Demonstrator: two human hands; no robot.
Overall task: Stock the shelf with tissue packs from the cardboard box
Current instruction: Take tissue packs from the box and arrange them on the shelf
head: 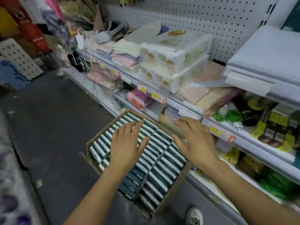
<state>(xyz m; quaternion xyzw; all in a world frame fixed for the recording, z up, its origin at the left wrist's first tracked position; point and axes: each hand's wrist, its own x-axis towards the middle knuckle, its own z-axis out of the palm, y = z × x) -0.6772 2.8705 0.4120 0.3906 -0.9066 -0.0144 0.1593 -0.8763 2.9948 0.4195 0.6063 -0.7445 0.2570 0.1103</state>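
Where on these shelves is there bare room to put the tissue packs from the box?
Little shows. The shelf with the big white tissue bundles is covered with folded cloths on both sides. The only barer patch is the lower shelf just behind the cardboard box, between pink packets and green bottles. Both hands, left and right, hover open over the box.

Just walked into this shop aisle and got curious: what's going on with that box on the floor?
A person is restocking. An open brown cardboard box on the dark floor is packed with rows of dark green and white tissue packs. Both hands hover over the packs with fingers spread, the left hand and the right hand, neither gripping anything yet. On the white metal shelf beside it lie large white tissue bundles.
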